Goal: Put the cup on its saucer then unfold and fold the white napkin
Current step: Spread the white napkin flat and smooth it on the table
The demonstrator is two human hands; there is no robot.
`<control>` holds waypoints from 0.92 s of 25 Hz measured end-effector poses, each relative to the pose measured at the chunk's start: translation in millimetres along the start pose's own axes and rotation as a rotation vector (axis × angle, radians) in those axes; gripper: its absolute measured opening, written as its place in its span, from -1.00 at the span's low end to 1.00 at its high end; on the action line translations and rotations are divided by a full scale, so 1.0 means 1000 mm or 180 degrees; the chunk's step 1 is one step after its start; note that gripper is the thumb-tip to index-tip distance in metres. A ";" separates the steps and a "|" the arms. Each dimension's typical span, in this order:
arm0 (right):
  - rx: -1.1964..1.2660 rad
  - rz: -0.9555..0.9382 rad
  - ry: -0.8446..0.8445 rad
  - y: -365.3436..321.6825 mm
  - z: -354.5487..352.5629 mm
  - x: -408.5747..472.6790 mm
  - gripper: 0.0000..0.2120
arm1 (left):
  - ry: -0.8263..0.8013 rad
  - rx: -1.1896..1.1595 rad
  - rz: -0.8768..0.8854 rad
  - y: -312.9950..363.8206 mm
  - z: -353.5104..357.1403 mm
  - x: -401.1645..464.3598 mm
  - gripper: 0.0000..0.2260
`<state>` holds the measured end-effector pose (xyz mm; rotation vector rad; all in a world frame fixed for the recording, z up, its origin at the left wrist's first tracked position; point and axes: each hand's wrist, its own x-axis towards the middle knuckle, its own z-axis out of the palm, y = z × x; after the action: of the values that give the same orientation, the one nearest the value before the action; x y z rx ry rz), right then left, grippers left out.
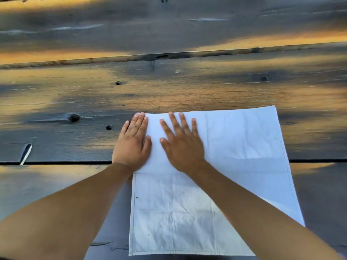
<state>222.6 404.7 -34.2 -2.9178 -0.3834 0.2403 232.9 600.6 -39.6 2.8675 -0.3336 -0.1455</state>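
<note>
Weathered wooden plank table [187, 87] — dark knots, long seams, patchy warm light

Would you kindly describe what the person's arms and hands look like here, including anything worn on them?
Both forearms are bare all the way to the bottom edge of the picture: no sleeves are in view. The left hand and the right hand wear no gloves, and no rings, watch or bracelet show on the fingers or wrists. The fingernails are short and unpainted. No markings are visible.

White napkin [234, 147] spread flat on plank table [169, 91] — left hand [132, 141] pressing its far-left edge, right hand [182, 143] flat, fingers splayed, just beside.
</note>
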 end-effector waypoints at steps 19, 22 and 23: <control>-0.0240 0.1223 0.0073 0.177 -0.024 -0.079 -0.38 | 0.0048 -0.0274 -0.0012 0.001 -0.002 -0.004 -0.41; 0.0047 0.1310 0.0038 0.163 -0.035 -0.073 -0.39 | 0.0076 -0.0663 -0.0033 0.006 -0.013 -0.010 -0.43; 0.0125 0.1276 0.0151 0.149 -0.036 -0.070 -0.40 | 0.0154 -0.0697 -0.0031 0.009 -0.015 -0.017 -0.45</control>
<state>198.3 238.8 -20.2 -2.9273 0.2160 0.2290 216.1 599.8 -21.5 2.6519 -0.2761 -0.1070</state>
